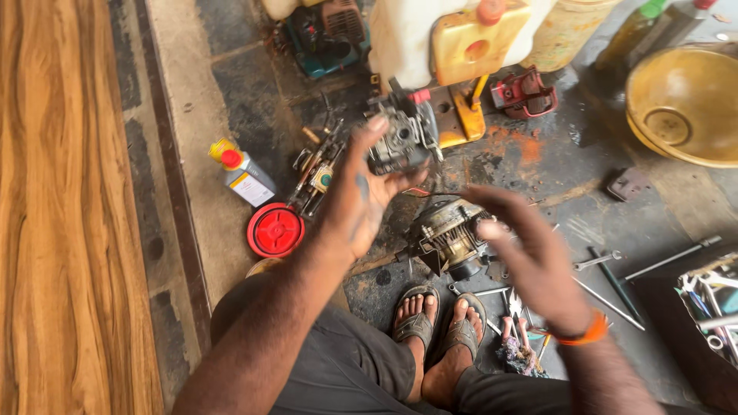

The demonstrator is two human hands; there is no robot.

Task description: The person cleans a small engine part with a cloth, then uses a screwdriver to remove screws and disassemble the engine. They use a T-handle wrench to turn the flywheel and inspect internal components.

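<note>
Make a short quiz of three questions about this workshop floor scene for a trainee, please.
1. True or false: the left hand grips a hammer.
2. Which thing lies on the floor closest to the person's sandalled feet? A) the red round lid B) the small engine part C) the yellow bowl
3. What does the person wear on the right wrist, behind the right hand?

Key
1. False: the left hand is open, palm showing, with nothing in it.
2. B.
3. An orange band.
</note>
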